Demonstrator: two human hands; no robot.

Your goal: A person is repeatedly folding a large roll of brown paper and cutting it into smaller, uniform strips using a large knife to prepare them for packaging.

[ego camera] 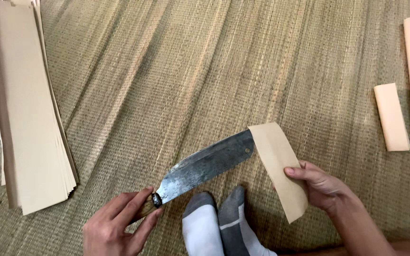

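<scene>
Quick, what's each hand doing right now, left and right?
Left hand: closed around the knife handle.
Right hand: pinching a folded tan paper strip, held against the blade's tip.

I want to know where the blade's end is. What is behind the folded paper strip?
The cleaver runs from the left hand up to the paper strip, which the right hand holds. The blade's end goes behind the strip; its tip is covered. The woven mat lies beneath.
</scene>
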